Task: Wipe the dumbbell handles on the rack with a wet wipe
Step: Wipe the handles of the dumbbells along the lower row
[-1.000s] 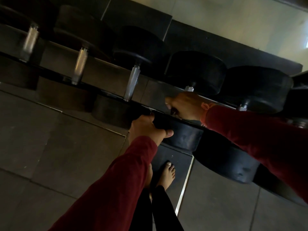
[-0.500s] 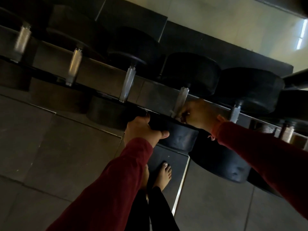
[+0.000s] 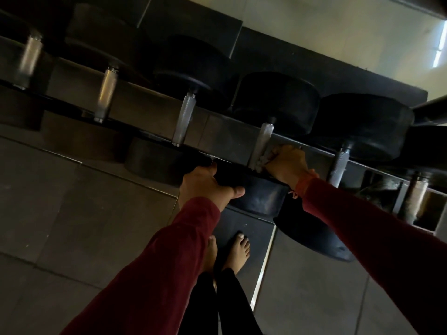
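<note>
Dim rack [image 3: 225, 139]: right hand [image 3: 287, 163] fingers clenching wet wipe [image 3: 262, 163] on handle [image 3: 262, 141], left hand [image 3: 205, 184] fingers gripping dumbbell head [image 3: 261, 197].

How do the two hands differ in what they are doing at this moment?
The right hand grips a pale wet wipe at the lower end of a knurled dumbbell handle, while the left hand holds no wipe and grips the black near end weight of that dumbbell. The right hand reaches further into the rack; the left hand stays at its front edge. Both come from dark red sleeves.
</note>
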Motion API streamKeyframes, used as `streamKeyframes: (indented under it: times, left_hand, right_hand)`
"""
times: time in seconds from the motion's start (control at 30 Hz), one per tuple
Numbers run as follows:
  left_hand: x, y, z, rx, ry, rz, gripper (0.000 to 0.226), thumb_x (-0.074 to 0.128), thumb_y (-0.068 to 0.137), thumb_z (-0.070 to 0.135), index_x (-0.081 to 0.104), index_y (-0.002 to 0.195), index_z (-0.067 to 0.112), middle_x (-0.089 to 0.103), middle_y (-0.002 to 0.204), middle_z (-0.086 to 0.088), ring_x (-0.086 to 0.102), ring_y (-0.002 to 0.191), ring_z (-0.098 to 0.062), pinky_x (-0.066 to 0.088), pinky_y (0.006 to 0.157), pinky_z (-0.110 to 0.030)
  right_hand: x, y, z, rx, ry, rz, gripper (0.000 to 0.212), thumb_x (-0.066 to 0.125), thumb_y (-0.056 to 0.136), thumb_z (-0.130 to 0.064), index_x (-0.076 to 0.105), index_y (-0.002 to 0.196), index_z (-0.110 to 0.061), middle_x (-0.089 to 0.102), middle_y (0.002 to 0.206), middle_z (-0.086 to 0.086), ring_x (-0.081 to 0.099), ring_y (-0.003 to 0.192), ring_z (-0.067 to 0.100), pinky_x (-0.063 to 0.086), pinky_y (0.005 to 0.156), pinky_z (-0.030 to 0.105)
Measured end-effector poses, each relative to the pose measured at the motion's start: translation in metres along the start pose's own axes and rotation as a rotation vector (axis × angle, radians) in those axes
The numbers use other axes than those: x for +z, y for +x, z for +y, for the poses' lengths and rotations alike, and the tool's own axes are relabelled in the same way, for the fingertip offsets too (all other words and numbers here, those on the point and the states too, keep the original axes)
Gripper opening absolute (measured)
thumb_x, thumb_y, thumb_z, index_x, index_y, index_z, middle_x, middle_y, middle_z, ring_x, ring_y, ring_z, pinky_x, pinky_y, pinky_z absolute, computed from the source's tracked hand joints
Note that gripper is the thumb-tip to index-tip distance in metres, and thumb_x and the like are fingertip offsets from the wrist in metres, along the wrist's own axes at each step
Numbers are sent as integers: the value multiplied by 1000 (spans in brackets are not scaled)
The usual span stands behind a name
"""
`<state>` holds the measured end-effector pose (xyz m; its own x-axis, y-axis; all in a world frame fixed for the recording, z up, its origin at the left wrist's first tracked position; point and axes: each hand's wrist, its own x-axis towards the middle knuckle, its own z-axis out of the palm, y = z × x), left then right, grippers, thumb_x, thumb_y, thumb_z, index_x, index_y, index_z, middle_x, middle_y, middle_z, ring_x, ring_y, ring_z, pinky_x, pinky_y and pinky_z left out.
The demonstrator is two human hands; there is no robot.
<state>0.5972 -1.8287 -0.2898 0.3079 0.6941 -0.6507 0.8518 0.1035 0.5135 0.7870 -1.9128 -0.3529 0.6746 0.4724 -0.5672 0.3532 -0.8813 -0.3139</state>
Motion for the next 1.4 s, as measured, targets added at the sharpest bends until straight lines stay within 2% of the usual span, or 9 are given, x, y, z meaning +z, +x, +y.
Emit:
streamKeyframes:
  times: [0.33,0.43,0.57,0.7,0.77,0.9,1.03,1.2,1.4]
  left_hand:
    - [-1,-1,1,7,-36,0,76,95,61,37,64,128,19,63,96,14,59,96,-10,50,90,-26]
    - [-1,-1,-1,10,-38,2,69,95,62,36,67,123,19,59,91,14,54,90,-8,48,85,-24]
    - [-1,0,0,27,-10,5,70,94,61,39,68,123,19,67,101,7,55,89,-8,50,87,-25]
    - [-2,1,0,41,29,-17,62,94,60,42,70,114,23,59,89,14,61,91,-10,53,88,-27]
    - [-2,1,-1,45,64,-24,57,93,59,46,71,109,27,59,85,17,64,93,-11,53,86,-27]
    - [-4,1,-1,51,63,-28,59,92,63,45,69,114,25,48,73,24,57,78,-3,46,78,-23]
    - [-3,2,-4,51,24,-37,60,92,65,41,68,117,23,47,72,24,44,69,8,46,79,-24]
    - [-4,3,-3,77,74,-27,63,91,62,48,68,116,26,65,91,14,64,95,-13,53,87,-29]
    - [-3,5,-4,76,134,-20,62,87,63,57,67,116,31,56,81,19,60,90,-8,47,78,-25]
  right_hand:
    - [-5,0,-8,57,5,-48,25,57,94,-26,73,105,-11,70,113,6,66,98,21,44,74,17]
    - [-11,-2,-1,68,65,-115,13,64,88,-22,76,89,-16,73,101,6,68,102,28,55,93,36]
    - [-9,1,4,139,292,-203,12,78,74,-11,70,69,-18,72,77,-2,68,86,21,57,83,36]
    - [-1,9,0,113,82,-172,29,77,76,-40,73,100,-25,66,125,-1,61,119,20,50,100,27]
    - [1,6,-5,164,106,-109,39,71,79,-46,73,108,-20,67,121,-1,63,113,18,47,83,18]
    - [-2,-5,-13,382,454,92,11,77,71,-21,71,74,-12,71,75,0,65,67,10,48,57,17]
    - [-15,7,-23,517,913,179,33,84,53,-23,71,82,-12,74,82,3,72,75,18,63,73,37]
    - [-20,8,-46,564,1441,278,8,72,75,3,72,81,-2,76,75,11,74,65,19,63,69,36]
    - [4,-5,-40,494,1107,377,28,81,76,-48,73,74,-22,71,72,-15,66,69,-2,51,68,15]
